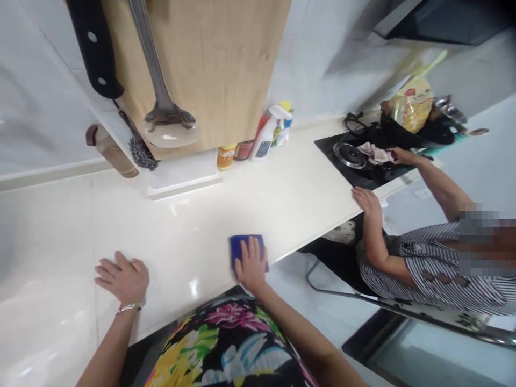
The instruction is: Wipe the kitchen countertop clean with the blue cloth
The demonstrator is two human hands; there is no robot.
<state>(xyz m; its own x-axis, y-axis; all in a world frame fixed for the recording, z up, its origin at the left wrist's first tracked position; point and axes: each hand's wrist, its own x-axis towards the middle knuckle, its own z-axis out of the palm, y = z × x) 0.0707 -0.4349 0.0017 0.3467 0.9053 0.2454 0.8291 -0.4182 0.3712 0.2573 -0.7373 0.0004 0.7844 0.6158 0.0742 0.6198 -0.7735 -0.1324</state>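
My left hand [127, 279] lies flat on the white countertop [169, 236], fingers spread, with nothing in it and a silver bangle at the wrist. Near the front edge of the counter, my right hand [252, 266] rests palm down on a folded blue cloth [238, 247]. Its fingers are stretched out over the cloth rather than wrapped round it. Part of the cloth is hidden beneath the palm, and one corner reaches close to the counter's edge.
A wooden board [217, 70] with a hanging ladle [161, 107] and black-handled tool [97, 48] juts out ahead. Behind stand a spray bottle [264, 140] and orange-labelled container [226, 157]. At right, a seated person [403, 263] holds a pinkish cloth [377, 154] over a black cooktop [332, 161].
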